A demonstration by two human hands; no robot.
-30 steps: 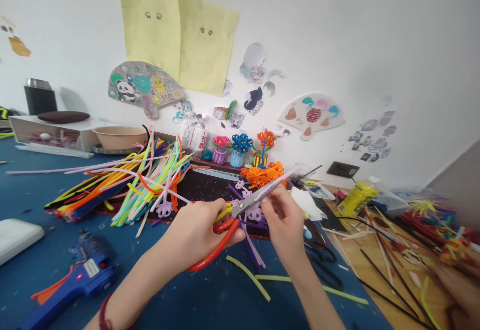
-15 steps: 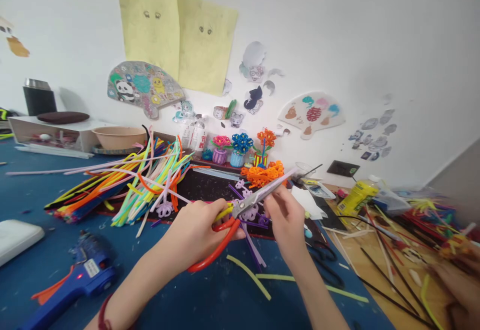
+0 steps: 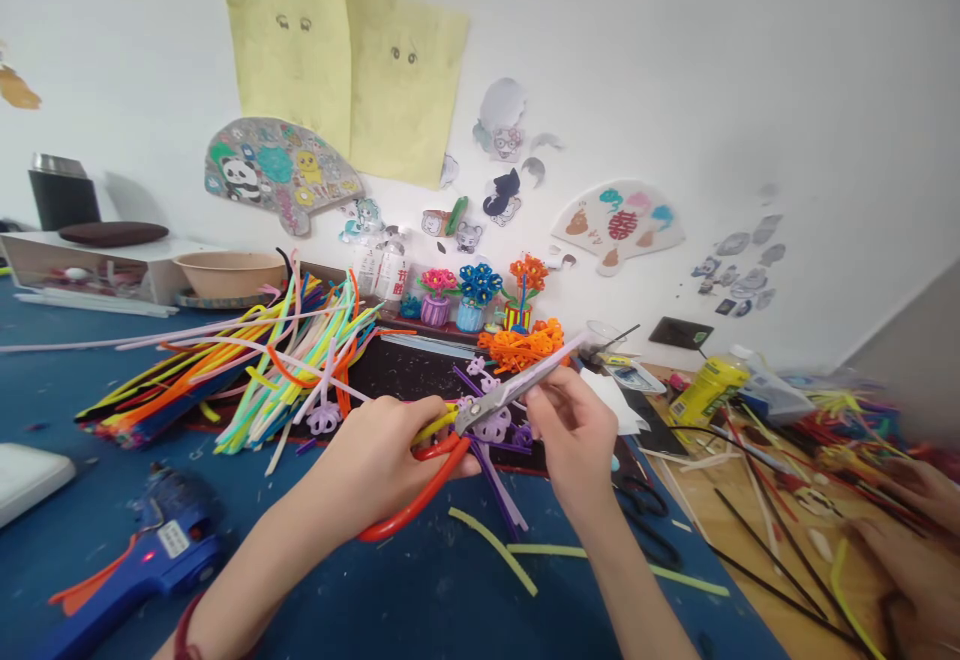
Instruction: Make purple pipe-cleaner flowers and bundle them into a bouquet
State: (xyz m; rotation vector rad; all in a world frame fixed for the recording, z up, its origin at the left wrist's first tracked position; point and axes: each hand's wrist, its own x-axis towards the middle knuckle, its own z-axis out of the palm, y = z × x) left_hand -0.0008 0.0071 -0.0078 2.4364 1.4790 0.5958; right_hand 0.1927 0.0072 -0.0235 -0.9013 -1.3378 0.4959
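My left hand [image 3: 375,450] is closed around the red-and-yellow handles of a pair of scissors [image 3: 499,400], whose blades point up and to the right. With bent fingers, my right hand [image 3: 576,430] pinches a lilac pipe cleaner [image 3: 571,347] lying along the blades near their tips. Whether the blades touch it I cannot tell. Behind and below the scissors are looped lilac pipe-cleaner flowers [image 3: 491,427] and purple stems [image 3: 504,490]. Two pale green pipe-cleaner pieces [image 3: 495,552] lie on the blue table under my hands.
A blue glue gun [image 3: 161,545] lies at left, near a big pile of pipe cleaners [image 3: 300,370]. Small potted flowers [image 3: 478,285] and orange loops [image 3: 521,345] stand behind. Black-handled scissors [image 3: 645,520] and a yellow bottle [image 3: 709,390] are at right, near another person's hands [image 3: 900,550].
The whole scene has shifted slightly left in view. Both my hands keep their grips, and the scissors stay at nearly the same angle. More of the other person's hands shows at right.
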